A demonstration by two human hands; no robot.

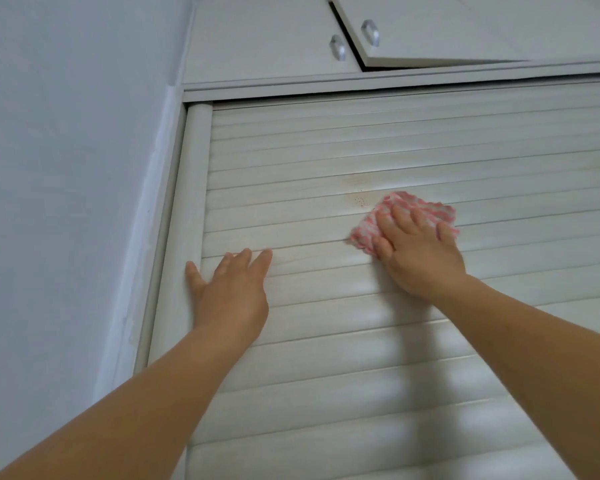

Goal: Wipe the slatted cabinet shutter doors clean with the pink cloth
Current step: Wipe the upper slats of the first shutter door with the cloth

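Note:
A pale slatted shutter door (361,150) fills the middle and right of the head view. My right hand (418,251) presses a pink-and-white striped cloth (426,207) flat against the slats, fingers spread straight over it. A small patch of dark specks (360,201) sits on a slat just left of the cloth. My left hand (229,285) rests flat on the shutter near its left edge, fingers straight, thumb on the rounded side post (193,188).
Above the shutter are two upper cabinet doors with metal handles (337,47); the right door (430,29) stands ajar. A plain white wall (66,168) runs along the left of the cabinet frame.

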